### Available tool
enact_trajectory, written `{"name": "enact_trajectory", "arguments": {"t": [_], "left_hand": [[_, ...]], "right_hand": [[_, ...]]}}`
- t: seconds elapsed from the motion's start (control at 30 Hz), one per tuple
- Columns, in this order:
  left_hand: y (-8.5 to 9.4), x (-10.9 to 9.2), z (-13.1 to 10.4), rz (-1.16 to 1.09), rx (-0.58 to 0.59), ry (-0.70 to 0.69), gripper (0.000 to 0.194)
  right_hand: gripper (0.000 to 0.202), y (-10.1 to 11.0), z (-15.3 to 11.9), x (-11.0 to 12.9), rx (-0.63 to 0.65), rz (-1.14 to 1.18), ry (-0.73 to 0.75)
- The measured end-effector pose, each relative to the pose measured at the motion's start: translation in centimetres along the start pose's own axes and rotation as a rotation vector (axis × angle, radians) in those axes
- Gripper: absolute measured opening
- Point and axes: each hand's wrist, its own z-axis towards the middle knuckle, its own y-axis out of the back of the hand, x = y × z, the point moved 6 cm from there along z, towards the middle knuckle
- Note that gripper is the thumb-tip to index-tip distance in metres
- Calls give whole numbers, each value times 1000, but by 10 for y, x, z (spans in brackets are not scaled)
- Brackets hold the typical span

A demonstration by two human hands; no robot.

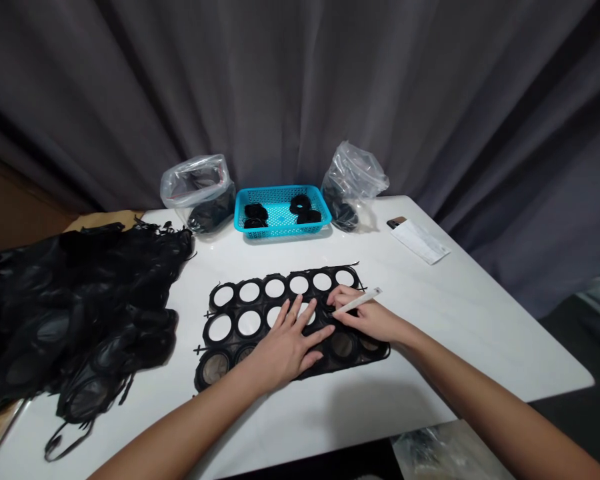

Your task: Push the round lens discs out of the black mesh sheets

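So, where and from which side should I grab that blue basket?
I'd probably pinch the blue basket by its near long rim, coming from the front: that raised edge is nearest, while the left bag and right bag flank the short ends and the curtain hangs behind.

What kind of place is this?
Likely a small hand-work station, perhaps in a workshop: a white table against a gray curtain, with a pile of black perforated sheets and a turquoise plastic basket of black pieces.

Free table (480,327) rightward; black pile (80,300) leftward, height unclear.
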Motion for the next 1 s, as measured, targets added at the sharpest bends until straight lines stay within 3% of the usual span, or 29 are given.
{"name": "enact_trajectory", "arguments": {"t": [0.57, 0.73, 0.8, 0.87, 1.0], "left_hand": [[1, -1, 0, 7, 6, 5, 61], [0, -2, 2, 0, 26, 9, 60], [-1, -2, 2, 3, 36, 10, 59], [-2, -2, 1, 9, 33, 7, 58], [2, -1, 1, 13, 29, 6, 59]], "right_hand": [[16, 2, 1, 4, 32, -33, -17], [10, -18, -3, 16, -19, -244, 71], [11, -26, -4, 14, -74, -386, 115], [14, -21, -4, 5, -203, -435, 114], [16, 35, -16, -26, -582, -276, -54]]}}
